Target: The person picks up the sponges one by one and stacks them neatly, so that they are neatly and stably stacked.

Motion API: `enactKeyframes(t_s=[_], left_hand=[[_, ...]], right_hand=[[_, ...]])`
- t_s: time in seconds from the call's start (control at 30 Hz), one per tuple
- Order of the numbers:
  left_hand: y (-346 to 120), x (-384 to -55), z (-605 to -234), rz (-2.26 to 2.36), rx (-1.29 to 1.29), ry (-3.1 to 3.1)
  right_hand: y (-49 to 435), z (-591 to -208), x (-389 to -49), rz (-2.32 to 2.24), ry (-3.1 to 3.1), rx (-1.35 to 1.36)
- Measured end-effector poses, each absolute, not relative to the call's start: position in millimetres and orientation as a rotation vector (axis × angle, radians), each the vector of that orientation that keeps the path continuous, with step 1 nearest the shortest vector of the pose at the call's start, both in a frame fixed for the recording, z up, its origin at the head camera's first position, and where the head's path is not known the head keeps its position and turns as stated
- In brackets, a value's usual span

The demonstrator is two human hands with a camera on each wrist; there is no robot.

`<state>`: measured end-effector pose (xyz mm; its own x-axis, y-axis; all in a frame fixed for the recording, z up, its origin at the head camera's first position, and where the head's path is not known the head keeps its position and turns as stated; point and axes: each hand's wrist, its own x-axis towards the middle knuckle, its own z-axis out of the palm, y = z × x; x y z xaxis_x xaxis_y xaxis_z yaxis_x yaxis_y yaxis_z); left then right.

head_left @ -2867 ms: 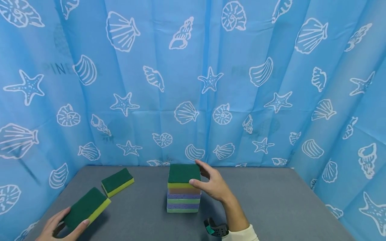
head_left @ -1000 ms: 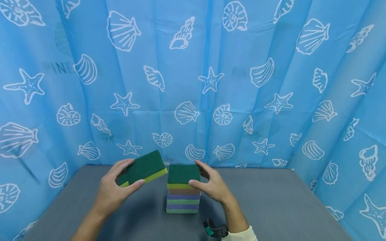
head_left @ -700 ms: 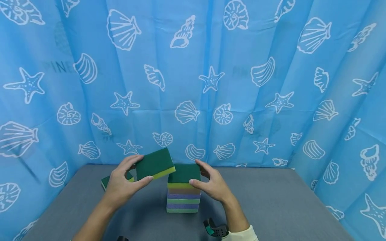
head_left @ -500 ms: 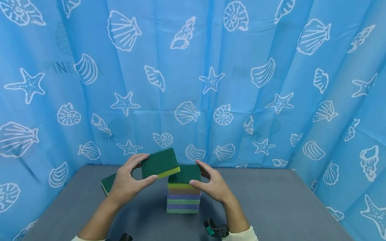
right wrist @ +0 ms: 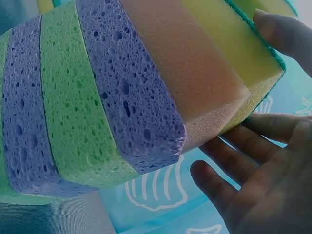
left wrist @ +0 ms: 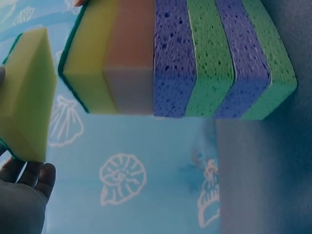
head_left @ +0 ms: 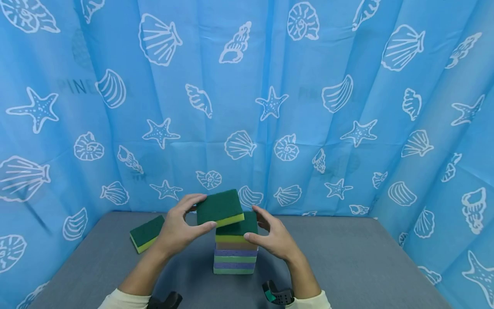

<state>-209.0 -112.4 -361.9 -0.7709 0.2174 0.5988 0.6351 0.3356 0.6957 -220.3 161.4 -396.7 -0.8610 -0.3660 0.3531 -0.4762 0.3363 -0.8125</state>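
Note:
A yellow sponge with a dark green scouring side [head_left: 219, 207] is pinched between the thumb and fingers of my left hand [head_left: 185, 225]. It hangs slightly tilted over the left part of a stack of sponges [head_left: 234, 259]; a gap separates them in the left wrist view. From the table up, the stack has alternating green and purple porous sponges [right wrist: 129, 87], a peach one [left wrist: 131, 48] and a green-topped yellow sponge [head_left: 247, 223]. My right hand [head_left: 275, 238] holds that top sponge at its right end, thumb in front, fingers behind. The left hand's sponge partly covers its top.
Another green-and-yellow sponge [head_left: 146, 231] lies at an angle on the grey table [head_left: 359, 262], left of the stack and partly behind the left forearm. A blue curtain with white shells [head_left: 247, 107] hangs behind and along the sides. Black straps [head_left: 277, 294] circle the wrists.
My left hand has carried its sponge from the table's front left, up and rightward, until it overlaps the stack in view. The right hand stays on the stack's top sponge.

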Motion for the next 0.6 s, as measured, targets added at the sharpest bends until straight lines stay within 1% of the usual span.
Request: enactKeyframes(t_s=[0.6], left_hand=[[-92.8, -218.5, -366.6, -1.467, -0.865, -2.253]], right_hand=[[163.1, -396.1, -220.7, 1.632, -2.478, 0.831]])
